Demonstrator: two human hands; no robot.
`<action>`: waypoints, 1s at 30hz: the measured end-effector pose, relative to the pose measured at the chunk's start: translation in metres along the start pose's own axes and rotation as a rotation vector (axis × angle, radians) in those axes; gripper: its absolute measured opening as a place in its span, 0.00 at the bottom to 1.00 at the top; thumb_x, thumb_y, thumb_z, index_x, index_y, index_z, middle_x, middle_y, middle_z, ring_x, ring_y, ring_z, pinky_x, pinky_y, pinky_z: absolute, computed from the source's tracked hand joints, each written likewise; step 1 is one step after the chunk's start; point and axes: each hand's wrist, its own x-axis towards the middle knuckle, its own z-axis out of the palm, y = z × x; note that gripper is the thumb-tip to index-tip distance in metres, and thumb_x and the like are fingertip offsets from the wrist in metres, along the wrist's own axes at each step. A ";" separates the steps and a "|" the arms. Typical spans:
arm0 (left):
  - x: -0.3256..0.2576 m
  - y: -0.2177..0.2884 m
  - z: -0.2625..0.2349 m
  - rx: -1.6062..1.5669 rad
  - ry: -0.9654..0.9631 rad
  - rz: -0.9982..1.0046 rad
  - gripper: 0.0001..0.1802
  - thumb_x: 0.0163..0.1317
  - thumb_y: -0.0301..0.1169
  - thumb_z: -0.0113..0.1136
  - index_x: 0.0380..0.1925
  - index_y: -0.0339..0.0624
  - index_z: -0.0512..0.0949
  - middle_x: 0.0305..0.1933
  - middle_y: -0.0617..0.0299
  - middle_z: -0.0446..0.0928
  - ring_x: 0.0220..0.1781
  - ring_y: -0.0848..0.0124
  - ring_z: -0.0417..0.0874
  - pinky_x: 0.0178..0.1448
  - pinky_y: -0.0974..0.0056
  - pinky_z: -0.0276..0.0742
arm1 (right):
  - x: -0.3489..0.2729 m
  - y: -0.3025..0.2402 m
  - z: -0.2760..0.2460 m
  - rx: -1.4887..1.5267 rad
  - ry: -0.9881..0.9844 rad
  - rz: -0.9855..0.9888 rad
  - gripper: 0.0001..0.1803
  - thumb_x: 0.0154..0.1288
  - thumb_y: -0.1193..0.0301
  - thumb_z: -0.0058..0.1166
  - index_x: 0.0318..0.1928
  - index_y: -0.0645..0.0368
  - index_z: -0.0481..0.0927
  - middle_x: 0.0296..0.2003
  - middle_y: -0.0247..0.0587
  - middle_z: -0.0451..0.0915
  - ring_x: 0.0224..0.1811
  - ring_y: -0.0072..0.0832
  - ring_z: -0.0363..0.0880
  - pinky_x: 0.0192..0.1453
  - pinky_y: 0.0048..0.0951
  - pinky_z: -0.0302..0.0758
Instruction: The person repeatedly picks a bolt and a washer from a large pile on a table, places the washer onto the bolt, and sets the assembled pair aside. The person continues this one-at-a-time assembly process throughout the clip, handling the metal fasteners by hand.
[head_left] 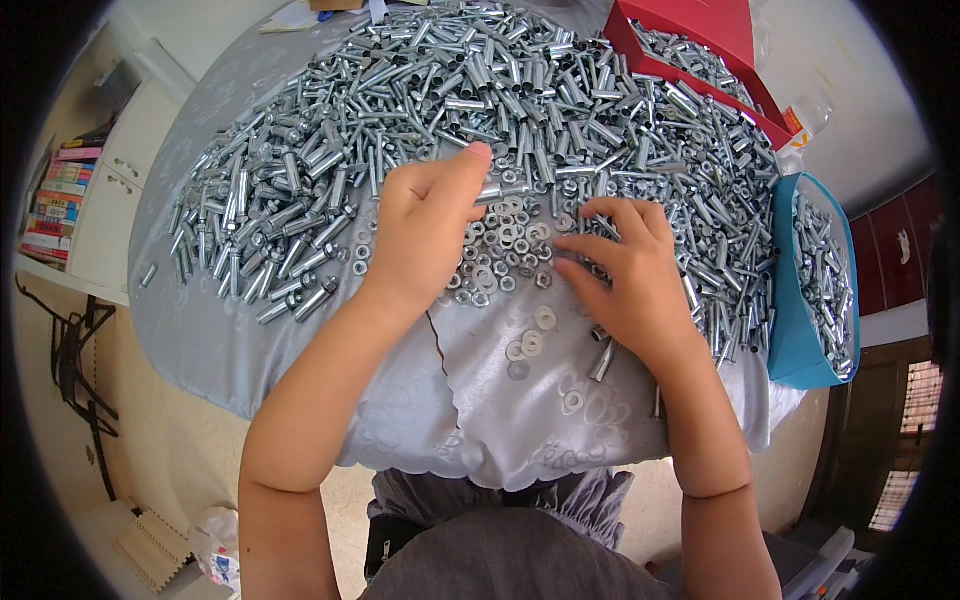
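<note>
My left hand (420, 225) is closed with the thumb up around a shiny expansion anchor bolt (506, 190), whose end sticks out to the right past the fingers. My right hand (628, 260) is open, its thumb and fingers apart and curved at the right side of a small pile of hex nuts and washers (505, 245). I see nothing between its fingertips. Nearer to me, several flat washers (532, 343) lie loose on the grey tablecloth (400, 400). A short metal sleeve (604, 360) rests beside my right wrist.
A broad heap of metal sleeves and bolts (480, 80) covers the table's far part. Assembled anchor bolts (290, 260) lie to the left. A red box (765, 110) at the far right and a blue bin (795, 350) at the right hold more metal parts.
</note>
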 end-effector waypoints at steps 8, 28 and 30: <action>-0.001 -0.007 -0.001 0.018 -0.067 -0.001 0.20 0.59 0.39 0.53 0.10 0.48 0.63 0.11 0.77 0.54 0.12 0.87 0.49 0.16 0.76 0.42 | 0.000 0.001 0.004 0.057 -0.022 0.019 0.10 0.44 0.75 0.60 0.31 0.58 0.78 0.38 0.37 0.73 0.45 0.38 0.67 0.50 0.35 0.66; -0.011 -0.007 0.010 0.263 -0.268 -0.070 0.27 0.62 0.40 0.47 0.05 0.40 0.60 0.10 0.75 0.56 0.16 0.84 0.54 0.19 0.70 0.49 | 0.001 -0.018 -0.005 1.213 0.214 0.411 0.07 0.57 0.82 0.53 0.35 0.64 0.70 0.30 0.34 0.74 0.32 0.19 0.73 0.39 0.18 0.70; -0.014 -0.005 0.013 0.246 -0.298 -0.102 0.27 0.62 0.40 0.47 0.05 0.40 0.60 0.10 0.75 0.57 0.16 0.84 0.54 0.19 0.70 0.50 | 0.001 -0.016 -0.005 1.269 0.141 0.445 0.06 0.57 0.81 0.53 0.35 0.64 0.70 0.30 0.34 0.74 0.30 0.18 0.72 0.36 0.18 0.70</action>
